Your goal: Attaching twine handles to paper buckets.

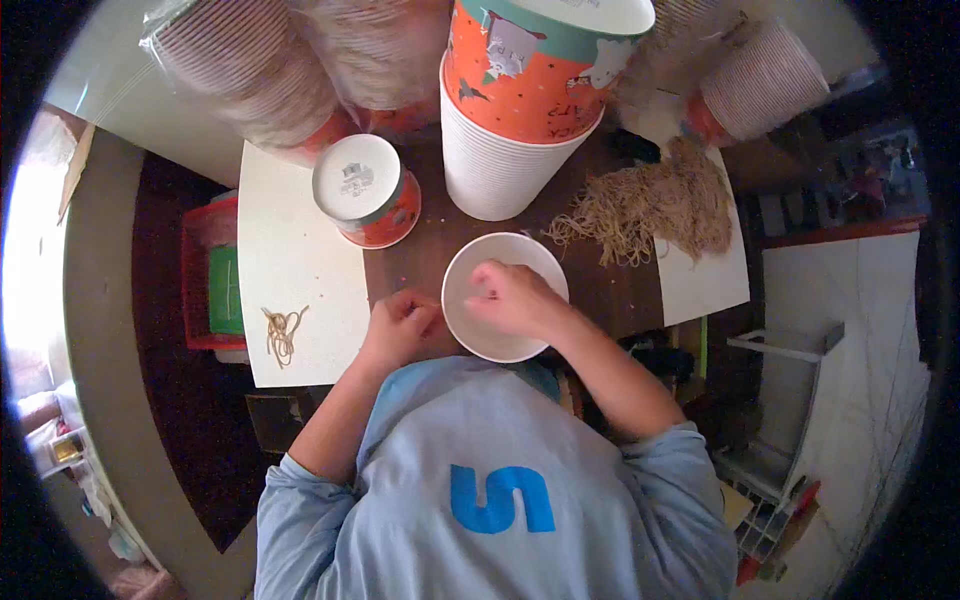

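Cup (500, 340) sits white and open under the right hand (512, 300), whose fingers curl together inside its rim; left hand (400, 325), fingers bunched, touches its outer wall on the surface (420, 255).

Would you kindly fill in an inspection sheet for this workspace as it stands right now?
Surface: dark brown table with white sheets laid on it.
Job's things: round white paper bowl; right hand reaches inside it, left hand beside its rim.
Clutter: heap of tan rubber bands; few loose bands; upturned orange paper cup; tall stack of white cups; bagged cup stacks.
Grips: right hand's fingers curled; left loosely closed; contents not visible.
Cables: nothing seen.
Surroundings: red crate, white rack.
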Demonstrator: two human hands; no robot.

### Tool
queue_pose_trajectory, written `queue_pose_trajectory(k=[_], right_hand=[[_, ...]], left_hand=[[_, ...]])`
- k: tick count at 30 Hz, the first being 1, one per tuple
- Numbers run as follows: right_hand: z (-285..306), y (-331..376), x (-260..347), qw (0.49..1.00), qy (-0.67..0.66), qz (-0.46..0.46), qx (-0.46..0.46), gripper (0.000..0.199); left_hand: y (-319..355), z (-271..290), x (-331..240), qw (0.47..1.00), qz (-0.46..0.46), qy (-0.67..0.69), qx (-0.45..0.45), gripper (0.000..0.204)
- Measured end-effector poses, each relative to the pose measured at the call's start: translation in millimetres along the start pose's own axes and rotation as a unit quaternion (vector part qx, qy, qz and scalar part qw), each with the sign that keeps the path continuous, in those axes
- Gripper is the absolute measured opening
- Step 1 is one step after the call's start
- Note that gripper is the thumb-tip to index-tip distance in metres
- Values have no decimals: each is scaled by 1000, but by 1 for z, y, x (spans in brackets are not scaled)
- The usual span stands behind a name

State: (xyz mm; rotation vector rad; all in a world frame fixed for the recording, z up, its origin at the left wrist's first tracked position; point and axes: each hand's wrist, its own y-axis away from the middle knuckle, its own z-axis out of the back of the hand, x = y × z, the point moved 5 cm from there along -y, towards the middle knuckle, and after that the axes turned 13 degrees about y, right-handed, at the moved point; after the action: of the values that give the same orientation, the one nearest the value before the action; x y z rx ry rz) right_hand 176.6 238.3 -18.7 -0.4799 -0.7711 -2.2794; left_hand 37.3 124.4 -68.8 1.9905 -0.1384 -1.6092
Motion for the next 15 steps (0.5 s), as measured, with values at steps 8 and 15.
queue_pose_trajectory(k=[8,15], right_hand=[[6,87,30,971,-187,109,101,16],[-75,56,19,984,-158,79,-26,15]], left_hand=[[50,6,30,846,236,463,117,10],[39,-29,14,884,120,420,167,7]])
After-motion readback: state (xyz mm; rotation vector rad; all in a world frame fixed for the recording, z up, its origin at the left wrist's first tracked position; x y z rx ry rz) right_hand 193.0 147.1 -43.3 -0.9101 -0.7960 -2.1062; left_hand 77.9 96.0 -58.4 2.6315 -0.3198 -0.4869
